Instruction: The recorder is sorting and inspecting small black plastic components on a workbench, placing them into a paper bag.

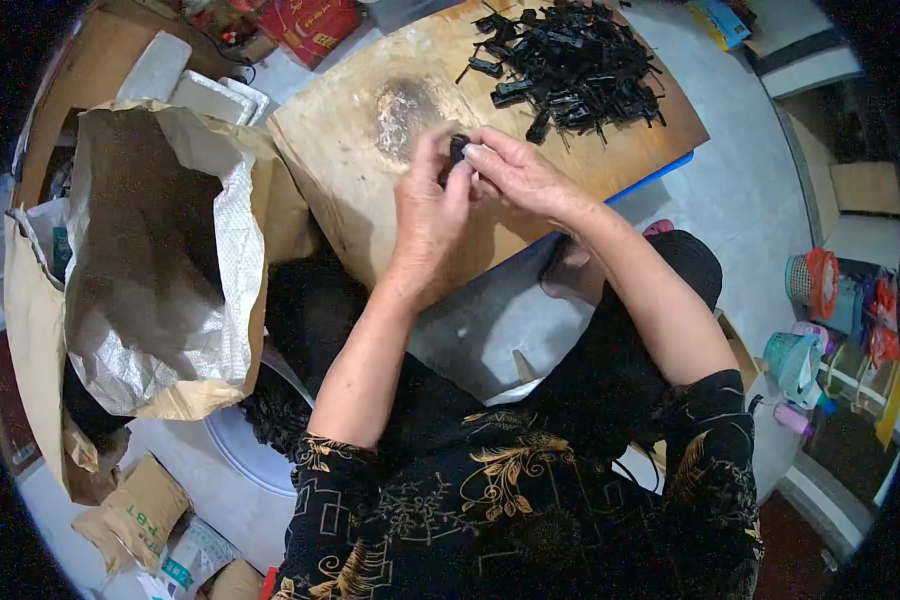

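Both of my hands meet above the wooden board [340, 130]. Between them is a small black plastic part [458, 148], mostly covered by the fingers. My left hand [432, 195] grips it from the left, with fingers curled and slightly blurred. From the right, my right hand [520, 170] pinches at the same part, thumb and forefinger against it. Farther back on the board lies a heap of black plastic parts [580, 70] with thin sticks poking out. A dark, scorched-looking patch [405, 105] marks the board just beyond my left hand.
To my left stands a large open brown paper sack [240, 290] with a silvery woven lining. Below it sits a pale round tub [232, 450] with dark pieces. Smaller paper bags [135, 510] lie on the floor. Baskets and coloured items [800, 350] line the right side.
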Demonstrator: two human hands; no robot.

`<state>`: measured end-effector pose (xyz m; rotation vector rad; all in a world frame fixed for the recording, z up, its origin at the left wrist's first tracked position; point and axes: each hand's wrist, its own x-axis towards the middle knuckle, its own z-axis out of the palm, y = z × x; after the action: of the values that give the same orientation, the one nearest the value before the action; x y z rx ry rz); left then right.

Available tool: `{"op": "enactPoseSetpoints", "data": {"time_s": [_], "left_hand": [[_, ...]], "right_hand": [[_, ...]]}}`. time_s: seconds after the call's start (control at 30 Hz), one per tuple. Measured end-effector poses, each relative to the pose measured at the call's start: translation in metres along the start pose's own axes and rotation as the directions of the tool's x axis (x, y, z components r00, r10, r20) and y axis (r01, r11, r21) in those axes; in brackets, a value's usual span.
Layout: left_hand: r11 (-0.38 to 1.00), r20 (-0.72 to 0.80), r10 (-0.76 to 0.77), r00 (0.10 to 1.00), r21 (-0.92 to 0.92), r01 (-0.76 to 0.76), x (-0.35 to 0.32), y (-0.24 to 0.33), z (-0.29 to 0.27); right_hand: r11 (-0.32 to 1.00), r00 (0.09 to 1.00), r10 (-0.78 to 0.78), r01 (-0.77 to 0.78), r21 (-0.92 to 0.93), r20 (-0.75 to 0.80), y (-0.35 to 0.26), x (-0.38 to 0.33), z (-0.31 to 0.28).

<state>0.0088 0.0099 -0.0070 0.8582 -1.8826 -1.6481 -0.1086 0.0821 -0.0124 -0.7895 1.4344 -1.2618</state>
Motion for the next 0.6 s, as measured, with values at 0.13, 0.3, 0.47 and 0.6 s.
{"op": "enactPoseSetpoints", "data": {"time_s": [0.13, 0.3, 0.47, 0.6], "left_hand": [[0.872, 0.094, -0.098, 0.991, -0.472, 0.131, 0.006, 0.005, -0.016], [0.729, 0.231, -0.155, 0.96, -0.629, 0.269, 0.002, -0.002, -0.017], [0.723, 0.321, -0.145, 0.936, -0.611, 0.322, -0.002, -0.006, -0.018], [0.742, 0.442, -0.127, 0.888, -0.551, 0.381, -0.009, -0.005, -0.014]], "right_hand": [[0.917, 0.942, -0.321, 0.282, -0.283, -0.101, 0.011, -0.006, -0.004], [0.988, 0.987, -0.157, 0.157, -0.013, -0.027, -0.009, -0.032, -0.012], [0.981, 0.988, -0.15, 0.154, 0.12, -0.042, -0.01, -0.041, -0.012], [0.987, 0.994, -0.091, 0.099, 0.126, -0.067, -0.004, -0.038, -0.011]]}}
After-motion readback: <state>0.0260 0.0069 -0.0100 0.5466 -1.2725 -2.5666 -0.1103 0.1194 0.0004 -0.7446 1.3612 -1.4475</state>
